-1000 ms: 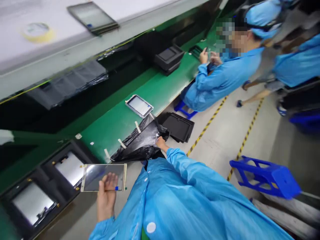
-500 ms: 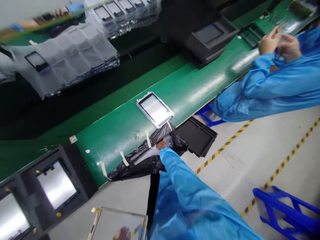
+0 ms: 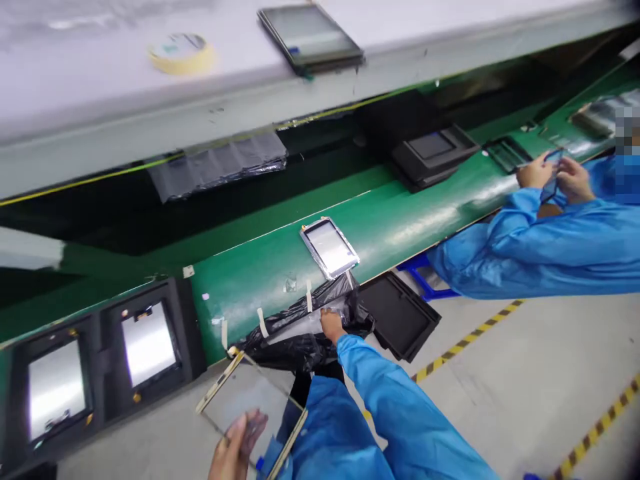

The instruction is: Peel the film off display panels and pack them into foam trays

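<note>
My left hand [image 3: 235, 443] is closed on a clear glass panel [image 3: 257, 400] with pale strips along two edges, held tilted in front of my body. My right hand [image 3: 332, 325], fingers curled, is at the mouth of a black plastic bag [image 3: 295, 343] fixed to the bench edge with strips of tape. Clear film lies in the bag beside these fingers; whether they grip any of it I cannot make out. Just beyond the bag, a framed display panel [image 3: 330, 249] lies on the green bench [image 3: 400, 230].
Black foam trays holding panels [image 3: 150, 343] stand at left. An empty black tray [image 3: 400, 313] sits below the bench edge. A shelf overhead bears a tape roll [image 3: 181, 53] and a panel stack [image 3: 313, 33]. At right, a co-worker's hands [image 3: 555, 177] hold a small panel.
My view has tilted up, bringing the overhead shelf in. The glass panel and my left hand have risen further into view. My right hand has come out of the bag and shows more plainly.
</note>
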Action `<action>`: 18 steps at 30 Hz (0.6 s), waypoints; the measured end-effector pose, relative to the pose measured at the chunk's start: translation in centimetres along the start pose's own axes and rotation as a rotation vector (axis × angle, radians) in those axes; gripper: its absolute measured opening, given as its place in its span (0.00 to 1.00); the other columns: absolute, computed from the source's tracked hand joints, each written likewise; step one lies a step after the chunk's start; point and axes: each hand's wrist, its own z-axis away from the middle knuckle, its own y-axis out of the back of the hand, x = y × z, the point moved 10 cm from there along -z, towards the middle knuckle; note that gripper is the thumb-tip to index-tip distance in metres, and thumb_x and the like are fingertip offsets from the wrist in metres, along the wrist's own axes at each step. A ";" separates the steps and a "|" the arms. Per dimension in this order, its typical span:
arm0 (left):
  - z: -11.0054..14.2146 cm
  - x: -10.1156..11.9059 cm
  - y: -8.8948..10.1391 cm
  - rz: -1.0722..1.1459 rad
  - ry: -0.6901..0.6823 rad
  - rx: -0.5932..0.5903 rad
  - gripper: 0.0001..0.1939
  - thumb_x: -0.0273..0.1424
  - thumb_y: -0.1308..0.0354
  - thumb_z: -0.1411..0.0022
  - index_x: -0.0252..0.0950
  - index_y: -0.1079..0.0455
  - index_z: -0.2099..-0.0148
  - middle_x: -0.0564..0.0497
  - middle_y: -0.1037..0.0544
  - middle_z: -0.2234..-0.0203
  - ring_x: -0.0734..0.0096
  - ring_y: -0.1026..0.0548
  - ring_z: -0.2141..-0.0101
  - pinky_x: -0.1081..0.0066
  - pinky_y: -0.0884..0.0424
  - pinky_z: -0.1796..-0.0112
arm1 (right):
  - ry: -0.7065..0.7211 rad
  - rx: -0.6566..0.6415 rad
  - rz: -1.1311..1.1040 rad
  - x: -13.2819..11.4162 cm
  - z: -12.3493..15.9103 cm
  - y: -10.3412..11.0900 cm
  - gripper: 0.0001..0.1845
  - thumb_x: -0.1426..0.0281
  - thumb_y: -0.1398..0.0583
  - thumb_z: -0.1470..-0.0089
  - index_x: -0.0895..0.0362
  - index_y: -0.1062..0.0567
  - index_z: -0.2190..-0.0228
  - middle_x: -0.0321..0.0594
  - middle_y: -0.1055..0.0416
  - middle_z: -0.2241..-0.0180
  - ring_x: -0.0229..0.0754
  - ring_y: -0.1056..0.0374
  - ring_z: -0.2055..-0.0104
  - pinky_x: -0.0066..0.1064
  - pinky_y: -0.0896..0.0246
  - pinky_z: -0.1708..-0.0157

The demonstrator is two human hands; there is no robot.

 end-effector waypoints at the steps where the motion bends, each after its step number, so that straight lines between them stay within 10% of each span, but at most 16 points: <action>1: 0.2 1.0 -1.5 -0.004 -0.010 -0.032 0.27 0.50 0.22 0.66 0.35 0.19 0.68 0.43 0.14 0.66 0.48 0.16 0.60 0.51 0.25 0.46 | 0.013 -0.021 -0.017 -0.6 1.7 0.4 0.15 0.75 0.43 0.38 0.65 0.24 0.51 0.63 0.26 0.48 0.54 0.26 0.47 0.44 0.34 0.46; 6: 2.3 7.9 -8.8 -0.089 -0.223 -0.218 0.30 0.53 0.26 0.57 0.31 0.18 0.62 0.41 0.15 0.69 0.56 0.17 0.65 0.59 0.23 0.54 | 0.269 -0.247 -0.484 -6.1 13.5 1.8 0.22 0.58 0.54 0.29 0.55 0.28 0.48 0.45 0.21 0.57 0.42 0.22 0.59 0.35 0.28 0.59; 10: 5.9 12.2 -14.4 -0.099 -0.357 -0.400 0.29 0.52 0.28 0.52 0.30 0.18 0.61 0.40 0.15 0.69 0.58 0.18 0.66 0.61 0.24 0.57 | 0.560 -0.179 -0.961 -10.4 22.2 7.0 0.33 0.47 0.41 0.41 0.51 0.35 0.41 0.40 0.24 0.62 0.43 0.24 0.64 0.39 0.27 0.61; 14: 10.6 14.5 -19.3 0.041 -0.374 -0.671 0.30 0.50 0.32 0.45 0.32 0.22 0.49 0.40 0.16 0.61 0.60 0.18 0.63 0.63 0.25 0.57 | 0.575 0.211 -0.968 -10.0 25.3 15.8 0.31 0.55 0.37 0.44 0.53 0.33 0.42 0.35 0.29 0.68 0.39 0.29 0.72 0.34 0.30 0.68; 18: 12.8 14.3 -20.6 0.093 -0.387 -0.751 0.29 0.48 0.32 0.43 0.33 0.24 0.46 0.39 0.17 0.58 0.61 0.19 0.61 0.64 0.26 0.57 | 0.708 0.457 -0.907 -10.7 26.2 30.0 0.34 0.59 0.38 0.45 0.57 0.36 0.39 0.34 0.28 0.70 0.37 0.31 0.73 0.33 0.31 0.68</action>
